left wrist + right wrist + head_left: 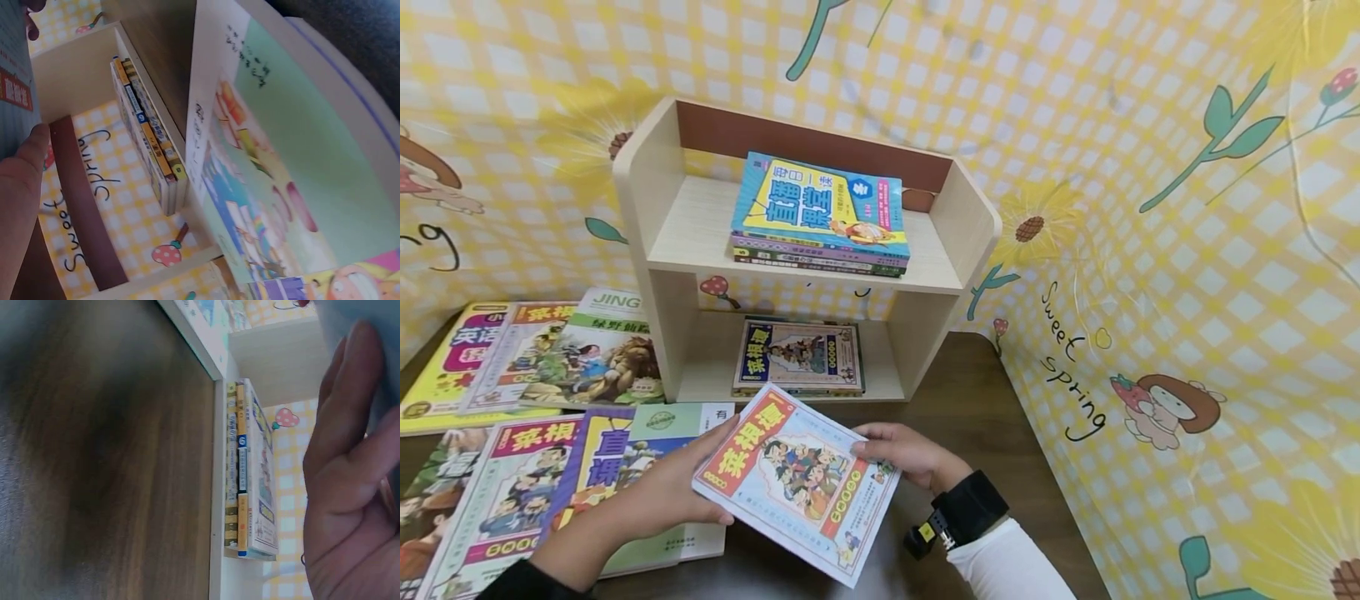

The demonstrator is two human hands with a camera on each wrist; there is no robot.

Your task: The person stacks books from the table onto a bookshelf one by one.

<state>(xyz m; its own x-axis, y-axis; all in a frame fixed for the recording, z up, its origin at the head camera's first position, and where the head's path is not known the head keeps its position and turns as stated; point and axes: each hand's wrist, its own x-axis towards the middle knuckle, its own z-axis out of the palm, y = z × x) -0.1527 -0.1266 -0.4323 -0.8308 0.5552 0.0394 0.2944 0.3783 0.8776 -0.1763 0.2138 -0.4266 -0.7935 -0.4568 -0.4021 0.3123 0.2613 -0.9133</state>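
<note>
A light-blue comic book (pixel 805 483) with a red title strip is held face up and tilted in front of the small wooden bookshelf (pixel 936 250). My left hand (pixel 673 487) grips its left edge, partly covering the books behind. At the upper right edge, my right hand (pixel 913 457) pinches the book with the thumb on the cover and the other fingers beneath. On the lower shelf lies a short stack of books (pixel 801 358), just beyond the held one. The right wrist view shows the spines of that stack (pixel 240 469) beside my right hand (pixel 350 487).
A taller stack topped by a blue and yellow book (pixel 820 208) lies on the upper shelf. Several books overlap at left, including a green-covered one (pixel 598 350) and a purple one (pixel 576 475). The dark wooden table (pixel 985 392) borders a yellow checked wall covering (pixel 1150 333).
</note>
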